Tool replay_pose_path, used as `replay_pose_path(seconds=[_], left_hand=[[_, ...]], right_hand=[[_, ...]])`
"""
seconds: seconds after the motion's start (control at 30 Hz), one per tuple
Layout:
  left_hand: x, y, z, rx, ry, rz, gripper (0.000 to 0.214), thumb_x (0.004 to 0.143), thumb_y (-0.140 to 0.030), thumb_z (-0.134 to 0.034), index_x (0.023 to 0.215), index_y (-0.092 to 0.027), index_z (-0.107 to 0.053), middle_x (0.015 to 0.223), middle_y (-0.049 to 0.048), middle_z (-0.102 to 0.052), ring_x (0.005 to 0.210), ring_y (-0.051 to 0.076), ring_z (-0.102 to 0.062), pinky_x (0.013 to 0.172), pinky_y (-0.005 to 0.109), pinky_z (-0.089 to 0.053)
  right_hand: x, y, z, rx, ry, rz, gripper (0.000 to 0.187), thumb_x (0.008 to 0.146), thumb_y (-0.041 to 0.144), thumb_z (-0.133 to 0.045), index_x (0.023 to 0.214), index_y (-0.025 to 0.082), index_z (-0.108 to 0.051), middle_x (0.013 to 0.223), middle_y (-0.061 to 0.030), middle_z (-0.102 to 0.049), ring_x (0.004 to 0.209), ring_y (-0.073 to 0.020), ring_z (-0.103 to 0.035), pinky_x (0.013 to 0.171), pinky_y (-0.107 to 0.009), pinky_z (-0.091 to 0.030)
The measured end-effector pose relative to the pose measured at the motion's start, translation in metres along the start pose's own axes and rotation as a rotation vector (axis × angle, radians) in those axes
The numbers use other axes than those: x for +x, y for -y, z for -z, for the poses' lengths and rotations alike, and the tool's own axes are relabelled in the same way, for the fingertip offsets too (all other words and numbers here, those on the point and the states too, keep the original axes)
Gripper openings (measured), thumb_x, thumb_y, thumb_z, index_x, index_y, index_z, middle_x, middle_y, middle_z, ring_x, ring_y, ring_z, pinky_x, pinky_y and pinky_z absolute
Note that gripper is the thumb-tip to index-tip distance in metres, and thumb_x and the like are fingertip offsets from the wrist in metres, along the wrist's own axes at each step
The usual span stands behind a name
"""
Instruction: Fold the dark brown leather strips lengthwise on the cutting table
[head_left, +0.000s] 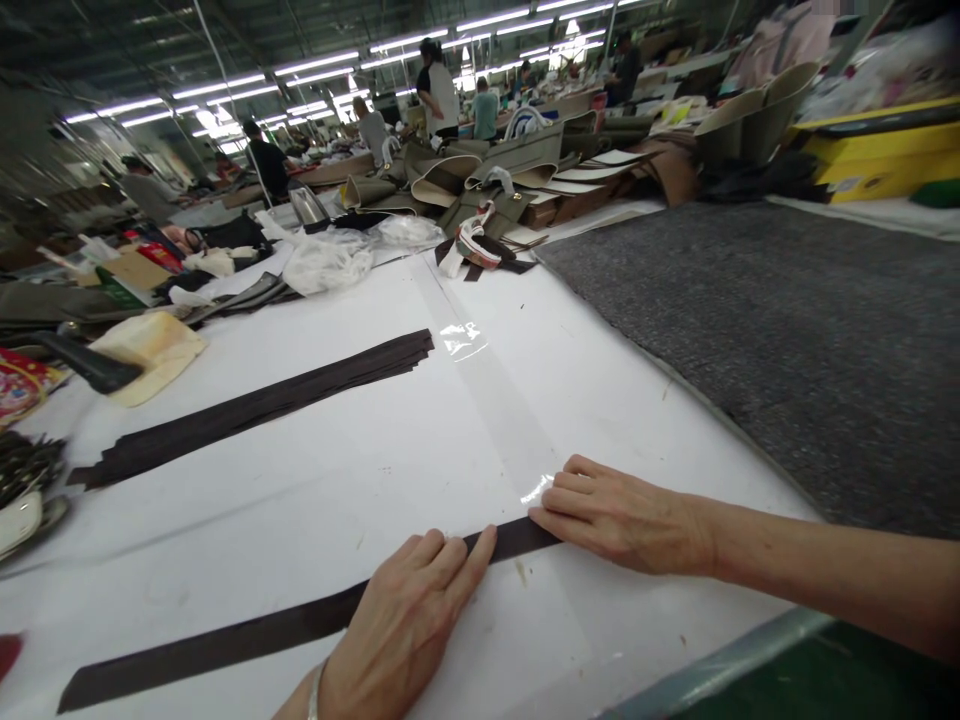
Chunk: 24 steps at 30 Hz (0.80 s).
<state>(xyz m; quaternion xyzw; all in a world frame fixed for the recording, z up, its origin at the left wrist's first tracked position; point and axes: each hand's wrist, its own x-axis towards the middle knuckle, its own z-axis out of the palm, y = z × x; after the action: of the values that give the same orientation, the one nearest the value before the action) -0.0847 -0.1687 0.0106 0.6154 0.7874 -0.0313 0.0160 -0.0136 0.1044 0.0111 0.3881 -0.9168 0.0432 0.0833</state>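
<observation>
A long dark brown strip [217, 642] of leather-like material lies slantwise on the white tabletop. My left hand [409, 620] rests over its middle, with the index finger stretched across the strip and the other fingertips partly hidden. At the strip's right end, my right hand [622, 515] has its fingers close together, with the thumb side on the material; the very end is hidden beneath it. Farther back, a stack of similar dark strips [277, 405] lies at nearly the same slant, its ends uneven.
Clear tape [502, 410] crosses the white table [360, 500]. At left are a black-handled tool [94, 365] and a cream-coloured piece [154, 350]. A tape roll [478, 245], plastic bags [330, 262] and bag parts lie behind. Dark grey felt [765, 330] covers the right. People work farther away.
</observation>
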Motion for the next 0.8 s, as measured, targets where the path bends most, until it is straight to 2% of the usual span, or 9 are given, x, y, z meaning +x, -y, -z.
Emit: replay_pose_path(seconds=[0.17,0.37,0.53,0.8], left_hand=[[0.008,-0.004,0.001,0.028,0.002,0.025,0.059,0.084,0.002,-0.039,0.141,-0.012,-0.030,0.097,0.0072,-0.056,0.082,0.022,-0.052,0.073,0.037,-0.049],[0.015,-0.004,0.002,0.015,-0.051,-0.037,0.051,0.082,0.004,-0.039,0.132,-0.010,-0.041,0.117,0.0118,-0.053,0.098,0.023,-0.050,0.085,0.037,-0.046],[0.023,-0.009,0.005,0.008,-0.014,-0.071,0.040,0.082,0.003,-0.040,0.119,-0.008,-0.050,0.106,0.0088,-0.059,0.088,0.021,-0.053,0.081,0.035,-0.047],[0.035,-0.021,0.008,0.035,-0.008,-0.017,0.062,0.080,0.004,-0.042,0.139,-0.007,-0.029,0.100,0.0066,-0.059,0.083,0.021,-0.053,0.074,0.037,-0.050]], right_hand=[[-0.005,-0.001,0.001,-0.010,-0.018,0.007,0.028,0.098,0.010,-0.030,0.107,0.009,-0.057,0.081,-0.0065,-0.053,0.076,-0.0174,-0.046,0.074,-0.034,-0.037],[-0.012,-0.002,0.004,-0.038,-0.020,0.013,0.028,0.098,0.010,-0.032,0.108,0.007,-0.057,0.080,-0.0063,-0.053,0.075,-0.0175,-0.046,0.074,-0.035,-0.038],[-0.017,-0.001,0.006,-0.041,-0.003,-0.016,0.029,0.098,0.009,-0.031,0.108,0.008,-0.058,0.080,-0.0067,-0.053,0.075,-0.0177,-0.045,0.074,-0.035,-0.038],[-0.027,0.000,0.011,-0.056,0.005,-0.041,0.030,0.097,0.008,-0.029,0.111,0.007,-0.056,0.081,-0.0072,-0.054,0.074,-0.0179,-0.046,0.074,-0.036,-0.039]])
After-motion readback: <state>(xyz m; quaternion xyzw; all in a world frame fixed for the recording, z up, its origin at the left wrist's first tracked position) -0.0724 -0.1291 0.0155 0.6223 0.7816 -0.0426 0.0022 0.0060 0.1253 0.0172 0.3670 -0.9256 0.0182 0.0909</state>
